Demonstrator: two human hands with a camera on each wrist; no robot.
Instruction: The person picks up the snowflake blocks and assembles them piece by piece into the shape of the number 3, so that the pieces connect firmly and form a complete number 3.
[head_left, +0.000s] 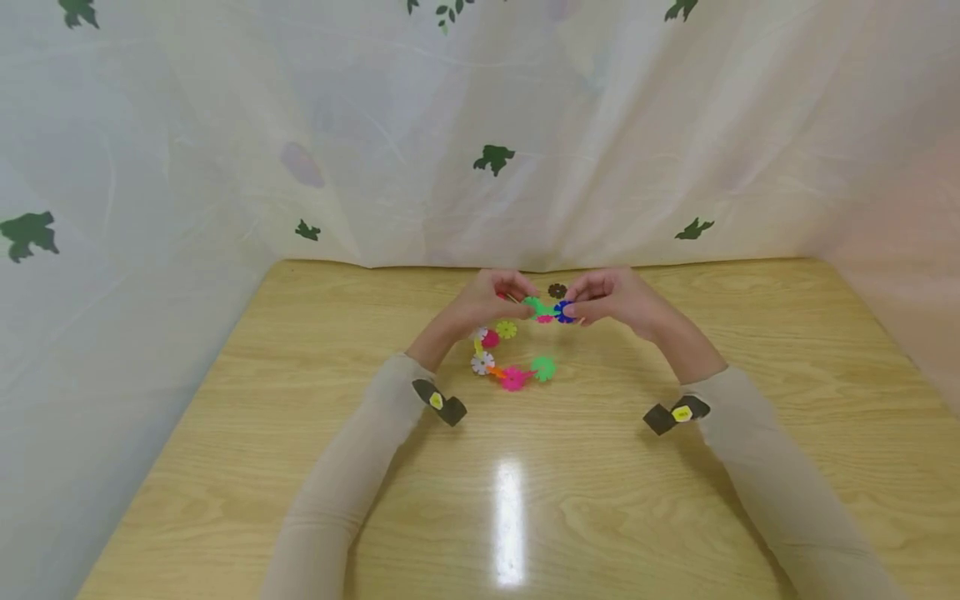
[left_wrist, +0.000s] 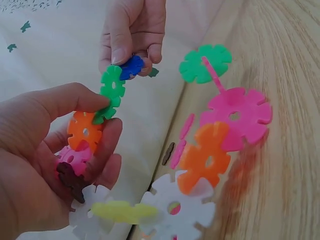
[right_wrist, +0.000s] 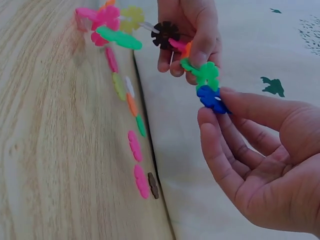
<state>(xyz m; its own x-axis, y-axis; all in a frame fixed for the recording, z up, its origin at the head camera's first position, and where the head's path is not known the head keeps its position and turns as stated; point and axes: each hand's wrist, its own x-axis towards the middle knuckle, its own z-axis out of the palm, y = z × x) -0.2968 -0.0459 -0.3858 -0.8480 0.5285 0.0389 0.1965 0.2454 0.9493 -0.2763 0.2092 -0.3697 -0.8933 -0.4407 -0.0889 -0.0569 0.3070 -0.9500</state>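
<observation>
One blue flower-shaped disc (right_wrist: 212,100), just right of centre in the head view, is pinched between thumb and fingers of the right hand (head_left: 617,302) and touches a green disc (left_wrist: 113,84) at the end of a multicoloured disc chain (head_left: 482,363); the left hand (head_left: 491,302) pinches this green end, the remainder curving below it, mid-frame, to another green disc (head_left: 543,368). Loose pink discs (right_wrist: 134,145), a brown disc (right_wrist: 153,185) and others lie on the wooden table (head_left: 585,475), upper left to lower centre of the right wrist view; a pale curtain (head_left: 600,108) with dark green prints fills the head view's top.
</observation>
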